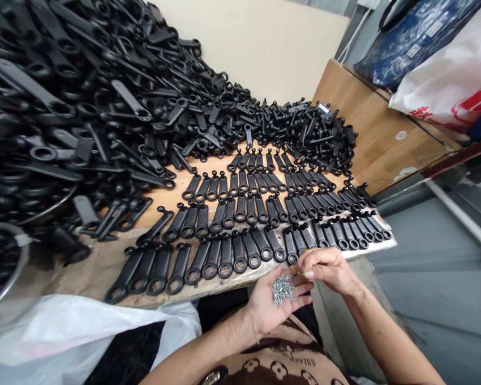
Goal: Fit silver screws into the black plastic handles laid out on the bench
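A pile of small silver screws (282, 289) rests in the upturned palm of my left hand (268, 307), which holds them in front of the table's near edge. Its fingers stretch to the right. Just above those fingertips, my right hand (327, 270) is closed in a pinch; whatever is between thumb and fingers is too small to make out. Black plastic handles (224, 255), each with a ring at one end and a small knob at the other, lie in several rows on the table. The front row's ring ends point toward me, close to both hands.
A large heap of the same black handles (116, 101) covers the table's left and back. At the lower left stand a metal-rimmed container (22, 267) and a white plastic bag (76, 326). A wooden box (356, 117) with bags on top stands at the right.
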Demonstrator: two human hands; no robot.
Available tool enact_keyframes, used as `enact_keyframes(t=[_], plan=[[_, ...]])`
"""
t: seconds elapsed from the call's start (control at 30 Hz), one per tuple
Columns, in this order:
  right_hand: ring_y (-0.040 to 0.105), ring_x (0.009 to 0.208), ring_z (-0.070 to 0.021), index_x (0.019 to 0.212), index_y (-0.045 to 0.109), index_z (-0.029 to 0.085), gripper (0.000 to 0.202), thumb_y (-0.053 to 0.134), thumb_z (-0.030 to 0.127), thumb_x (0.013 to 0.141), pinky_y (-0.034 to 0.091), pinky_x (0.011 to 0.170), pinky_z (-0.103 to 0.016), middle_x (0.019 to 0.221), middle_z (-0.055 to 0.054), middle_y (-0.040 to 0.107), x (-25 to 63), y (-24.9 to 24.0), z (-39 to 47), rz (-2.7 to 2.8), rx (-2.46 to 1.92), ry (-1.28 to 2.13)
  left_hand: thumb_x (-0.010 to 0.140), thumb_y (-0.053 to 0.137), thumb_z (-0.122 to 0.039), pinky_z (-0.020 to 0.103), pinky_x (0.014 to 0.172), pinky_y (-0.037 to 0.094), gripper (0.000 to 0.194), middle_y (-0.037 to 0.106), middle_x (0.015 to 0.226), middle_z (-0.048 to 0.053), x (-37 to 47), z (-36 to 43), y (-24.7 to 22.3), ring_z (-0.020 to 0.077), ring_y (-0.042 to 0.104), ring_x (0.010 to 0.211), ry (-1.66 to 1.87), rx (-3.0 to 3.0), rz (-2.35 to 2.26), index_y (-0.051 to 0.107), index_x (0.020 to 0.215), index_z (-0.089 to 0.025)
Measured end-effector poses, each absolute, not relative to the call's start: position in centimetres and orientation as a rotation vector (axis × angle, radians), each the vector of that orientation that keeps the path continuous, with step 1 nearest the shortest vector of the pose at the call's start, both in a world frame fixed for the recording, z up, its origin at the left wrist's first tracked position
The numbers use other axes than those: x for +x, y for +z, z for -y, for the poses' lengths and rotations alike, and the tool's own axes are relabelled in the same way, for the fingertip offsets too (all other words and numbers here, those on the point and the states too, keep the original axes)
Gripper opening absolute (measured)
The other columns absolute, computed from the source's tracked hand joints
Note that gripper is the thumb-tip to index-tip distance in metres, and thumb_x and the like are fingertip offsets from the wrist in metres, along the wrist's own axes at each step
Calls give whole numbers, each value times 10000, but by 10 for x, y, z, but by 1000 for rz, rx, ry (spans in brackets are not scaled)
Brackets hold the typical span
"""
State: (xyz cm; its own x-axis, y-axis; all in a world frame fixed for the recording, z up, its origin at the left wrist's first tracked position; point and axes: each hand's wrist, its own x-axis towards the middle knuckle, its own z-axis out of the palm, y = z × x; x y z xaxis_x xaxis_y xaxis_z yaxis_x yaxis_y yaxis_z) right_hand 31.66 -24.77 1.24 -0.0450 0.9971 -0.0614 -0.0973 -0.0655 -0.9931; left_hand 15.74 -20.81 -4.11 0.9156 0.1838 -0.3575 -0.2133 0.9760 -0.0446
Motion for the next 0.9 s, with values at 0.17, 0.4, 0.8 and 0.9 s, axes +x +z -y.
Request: enact_keyframes(t=[0.17,0.4,0.8,0.9], plan=[[546,736,-131,804,648,149,114,540,180,792,451,672,-262,812,-56,599,311,26,245,1527,-1265,1212,802,436,-332,392,836,355,288,653,792,85,158,205,-39,206,589,804,207,-124,-352,584,853,-90],[465,755,-158,881,573,130,215,404,50,775,405,693,-288,774,-72,553,285,29,247,2287,-1380,792,802,444,-301,316,758,390,243,633,710,49,153,206,-37,132,564,660,206,-200,-355,573,799,-95],[525,786,-143,888,561,142,194,377,110,833,435,718,-274,805,-68,592,296,40,248,2165,-1366,663,809,430,-321,351,808,391,282,652,761,70,150,207,-35,177,592,757,210,-151,-343,592,832,-92],[560,803,-143,937,606,173,196,443,168,828,453,727,-272,865,-54,624,333,43,235,1912,-1532,514,805,431,-344,396,846,371,345,643,923,123,151,206,-35,249,571,922,201,-99,-374,571,971,-77]])
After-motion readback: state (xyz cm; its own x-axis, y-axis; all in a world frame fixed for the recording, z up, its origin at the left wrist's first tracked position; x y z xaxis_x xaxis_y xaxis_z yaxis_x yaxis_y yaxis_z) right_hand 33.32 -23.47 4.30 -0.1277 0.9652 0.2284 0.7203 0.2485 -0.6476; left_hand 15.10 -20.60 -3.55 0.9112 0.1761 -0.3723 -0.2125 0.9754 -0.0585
